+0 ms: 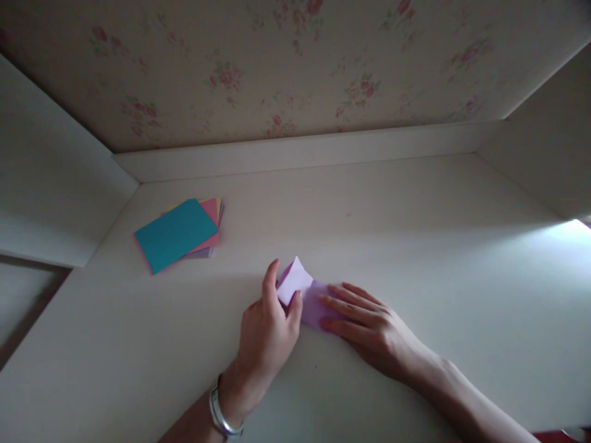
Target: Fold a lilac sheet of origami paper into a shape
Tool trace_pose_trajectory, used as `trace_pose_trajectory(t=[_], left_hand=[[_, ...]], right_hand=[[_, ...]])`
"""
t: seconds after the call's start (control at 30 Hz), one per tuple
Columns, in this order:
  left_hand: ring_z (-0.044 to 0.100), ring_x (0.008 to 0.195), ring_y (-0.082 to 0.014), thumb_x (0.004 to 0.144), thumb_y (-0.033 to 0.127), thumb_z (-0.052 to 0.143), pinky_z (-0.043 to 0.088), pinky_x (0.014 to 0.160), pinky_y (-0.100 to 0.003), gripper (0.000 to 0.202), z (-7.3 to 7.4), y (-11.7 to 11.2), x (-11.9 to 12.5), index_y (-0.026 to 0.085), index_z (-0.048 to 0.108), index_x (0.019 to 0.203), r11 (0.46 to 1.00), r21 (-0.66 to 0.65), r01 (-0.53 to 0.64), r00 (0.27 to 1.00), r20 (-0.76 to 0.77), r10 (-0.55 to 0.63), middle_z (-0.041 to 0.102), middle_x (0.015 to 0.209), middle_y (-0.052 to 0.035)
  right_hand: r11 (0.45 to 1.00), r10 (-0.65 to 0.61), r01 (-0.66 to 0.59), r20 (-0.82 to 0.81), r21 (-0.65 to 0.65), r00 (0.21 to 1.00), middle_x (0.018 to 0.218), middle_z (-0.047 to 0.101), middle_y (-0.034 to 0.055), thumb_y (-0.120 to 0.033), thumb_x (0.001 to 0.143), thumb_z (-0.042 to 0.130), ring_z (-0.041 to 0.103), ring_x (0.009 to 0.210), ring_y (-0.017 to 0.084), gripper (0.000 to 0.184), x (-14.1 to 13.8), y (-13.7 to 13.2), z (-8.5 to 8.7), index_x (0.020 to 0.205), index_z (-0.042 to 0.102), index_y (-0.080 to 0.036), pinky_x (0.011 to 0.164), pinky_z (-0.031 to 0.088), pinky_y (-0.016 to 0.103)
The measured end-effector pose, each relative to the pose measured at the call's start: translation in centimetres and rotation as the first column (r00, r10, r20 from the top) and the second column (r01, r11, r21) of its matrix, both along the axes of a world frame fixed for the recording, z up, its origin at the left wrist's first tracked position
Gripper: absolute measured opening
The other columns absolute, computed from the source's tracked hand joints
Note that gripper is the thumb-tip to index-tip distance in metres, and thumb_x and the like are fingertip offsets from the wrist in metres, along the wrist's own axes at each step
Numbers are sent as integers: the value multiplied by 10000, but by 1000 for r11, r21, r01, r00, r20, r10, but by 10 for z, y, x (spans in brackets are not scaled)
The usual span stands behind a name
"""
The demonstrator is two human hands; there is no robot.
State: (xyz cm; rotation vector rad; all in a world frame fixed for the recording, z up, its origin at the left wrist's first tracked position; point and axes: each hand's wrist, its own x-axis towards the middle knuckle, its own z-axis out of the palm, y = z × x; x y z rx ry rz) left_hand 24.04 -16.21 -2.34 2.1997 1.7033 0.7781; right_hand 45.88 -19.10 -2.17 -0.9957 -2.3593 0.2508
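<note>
A sheet of light purple paper (314, 306) lies on the white tabletop, its left end folded up into a raised flap with a pointed corner. My left hand (269, 329), with a silver bangle at the wrist, holds that flap between thumb and index finger. Stretched out flat, the fingers of my right hand (369, 323) rest on the right part of the sheet and hide its right end.
At the back left lies a fanned stack of coloured paper (178, 235), teal on top with pink, yellow and purple edges below. White panels flank the tabletop (388, 203). Behind it stand a low white ledge (314, 147) and floral wallpaper (249, 49).
</note>
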Motion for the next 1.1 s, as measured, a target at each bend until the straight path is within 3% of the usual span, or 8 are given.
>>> trace_pose_trajectory(t=[0.13,0.23,0.3,0.37,0.43,0.67,0.97,1.1], left_hand=[[640,1029,-323,871,228,688,574,812,-417,524,-1,5,-3,126,487,1345,979,202,26,994,-105,-5,581,1168,-198],[586,1036,-347,854,199,709,526,875,-515,273,2,6,-7,169,655,1120,963,259,72,975,-222,-13,575,1145,-163],[603,950,-299,870,92,644,529,846,-478,182,2,4,-10,189,678,1020,957,210,198,959,-241,-146,628,1057,-109],[623,877,-238,872,-12,550,543,807,-395,265,0,1,-11,188,671,995,930,123,346,930,-174,-323,663,990,-67],[643,871,-213,880,-25,512,550,807,-357,286,-1,-3,-11,176,662,1018,908,80,410,911,-71,-405,685,987,-58],[674,903,-223,933,166,591,559,844,-393,108,8,-5,-10,178,684,988,935,-11,353,935,39,-353,702,1041,-61],[667,806,-186,921,125,601,547,787,-329,129,9,3,-8,170,682,831,953,-116,280,959,76,-272,677,947,-42],[669,800,-177,892,115,640,544,773,-314,113,10,4,-8,169,683,803,957,-138,255,965,100,-243,674,956,-34]], right_hand=[[997,-29,28,-16,-71,999,1185,736,75,-194,989,550,672,1149,226,194,1,-1,-2,1107,704,-206,1070,472,490],[988,-62,52,-63,-145,996,1147,749,61,-218,991,563,686,1113,198,179,1,-1,-2,1110,696,-205,1086,459,459],[980,-87,70,-89,-188,992,1130,752,48,-221,990,567,697,1073,182,163,0,1,-2,1075,706,-213,1081,461,439],[968,-126,95,-119,-232,985,1092,755,42,-226,988,570,701,1027,174,154,-2,3,-1,1042,713,-209,1057,477,415],[949,-188,144,-136,-280,973,1061,750,50,-240,988,568,691,1004,181,158,-5,4,0,1012,718,-200,993,511,389],[861,-423,363,-103,-357,900,1033,711,49,-299,981,571,642,958,197,227,-14,8,-1,844,735,-225,869,514,357],[796,-463,440,50,-415,885,793,661,-13,-376,1000,535,629,752,145,342,-21,26,0,719,646,-216,743,405,332],[770,-523,502,62,-393,850,857,658,4,-392,968,577,611,712,150,286,-24,27,-4,757,652,-214,722,399,330]])
